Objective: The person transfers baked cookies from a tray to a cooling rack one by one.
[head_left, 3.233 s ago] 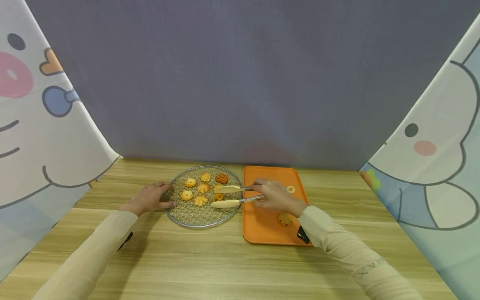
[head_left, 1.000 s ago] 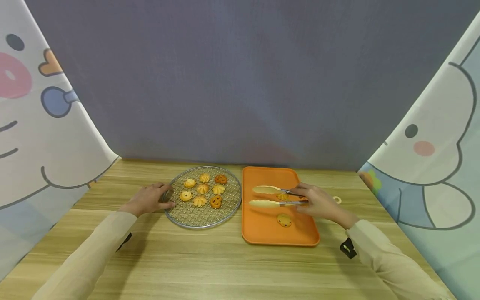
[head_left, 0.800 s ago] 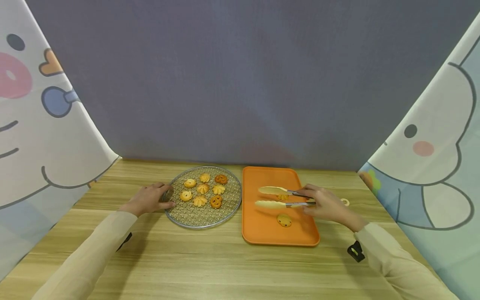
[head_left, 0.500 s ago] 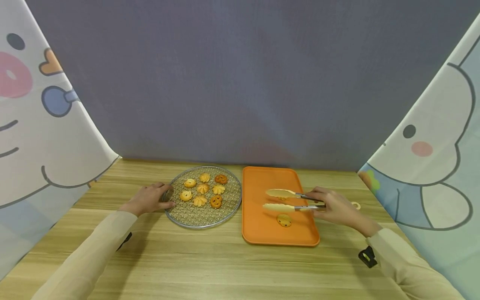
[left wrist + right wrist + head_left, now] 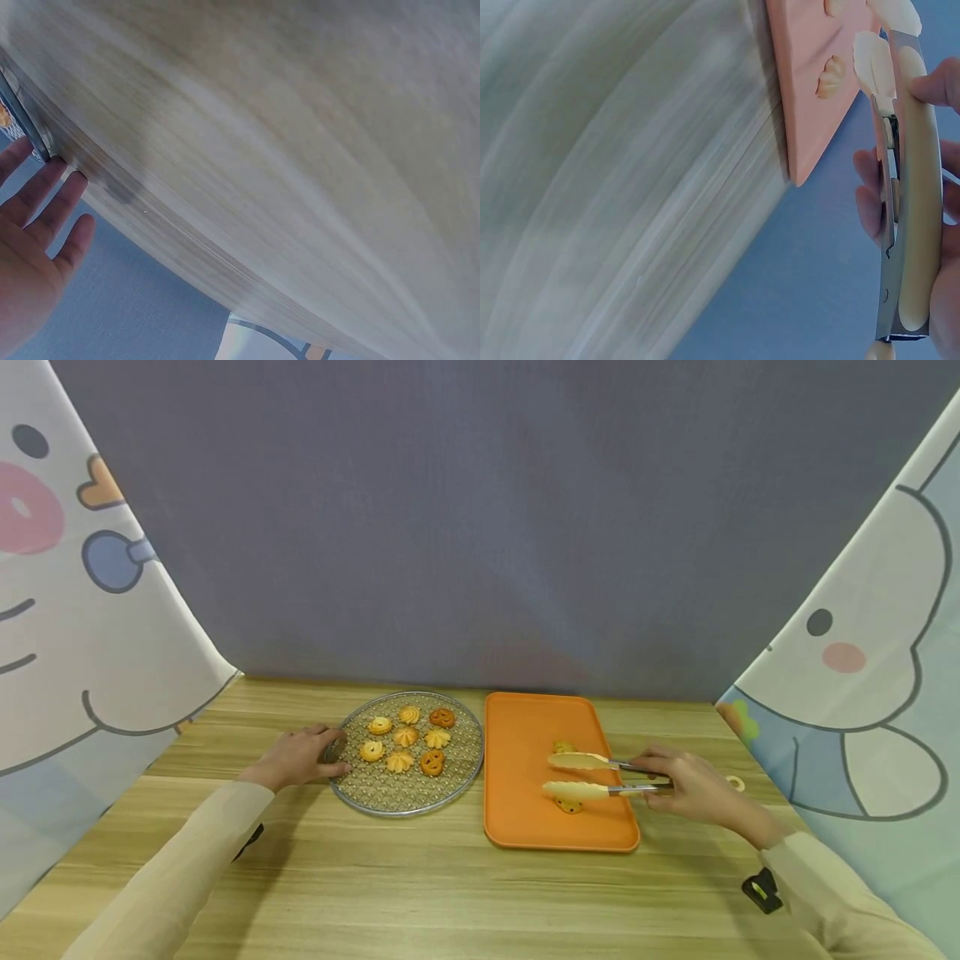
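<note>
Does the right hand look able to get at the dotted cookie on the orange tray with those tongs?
Probably yes: the right hand holds the tongs open, one tip overlapping the dotted cookie in the head view; nothing else blocks it, though tip height is unclear.

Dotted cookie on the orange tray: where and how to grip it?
Probably pinch the dotted cookie by its near and far edges, tongs coming from above and the right. It looks round and flat on the orange tray, with bare tray along both edges for the tips. The right hand holds the tongs from that side, heads apart.
</note>
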A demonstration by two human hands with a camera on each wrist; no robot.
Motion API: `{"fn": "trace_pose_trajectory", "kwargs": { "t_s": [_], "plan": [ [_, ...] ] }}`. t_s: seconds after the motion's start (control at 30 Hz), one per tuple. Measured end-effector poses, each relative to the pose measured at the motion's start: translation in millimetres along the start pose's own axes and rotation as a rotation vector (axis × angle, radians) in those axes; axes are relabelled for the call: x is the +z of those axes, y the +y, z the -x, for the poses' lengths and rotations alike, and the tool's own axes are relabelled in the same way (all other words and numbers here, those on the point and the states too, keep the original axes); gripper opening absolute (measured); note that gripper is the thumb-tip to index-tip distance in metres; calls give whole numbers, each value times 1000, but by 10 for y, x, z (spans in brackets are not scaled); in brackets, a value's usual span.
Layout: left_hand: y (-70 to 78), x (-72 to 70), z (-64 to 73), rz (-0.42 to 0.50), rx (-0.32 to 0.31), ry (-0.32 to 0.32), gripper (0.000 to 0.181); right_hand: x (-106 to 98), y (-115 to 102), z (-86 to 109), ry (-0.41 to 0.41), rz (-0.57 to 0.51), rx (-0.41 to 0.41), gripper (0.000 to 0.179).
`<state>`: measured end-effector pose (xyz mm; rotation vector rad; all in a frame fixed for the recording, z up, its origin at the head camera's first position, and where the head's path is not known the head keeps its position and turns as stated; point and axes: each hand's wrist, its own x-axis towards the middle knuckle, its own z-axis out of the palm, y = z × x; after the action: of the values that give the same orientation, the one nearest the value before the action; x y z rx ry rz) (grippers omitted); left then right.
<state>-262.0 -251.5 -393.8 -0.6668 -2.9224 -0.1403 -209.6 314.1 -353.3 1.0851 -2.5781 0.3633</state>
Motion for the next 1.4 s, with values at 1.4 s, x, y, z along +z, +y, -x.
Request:
{"fn": "trace_pose_trajectory", "kwargs": {
  "t_s": [1.4],
  "plan": [
    [3, -2, 3, 4, -10, -12, 61, -46, 55, 241, -4, -22, -47, 43]
  ]
}}
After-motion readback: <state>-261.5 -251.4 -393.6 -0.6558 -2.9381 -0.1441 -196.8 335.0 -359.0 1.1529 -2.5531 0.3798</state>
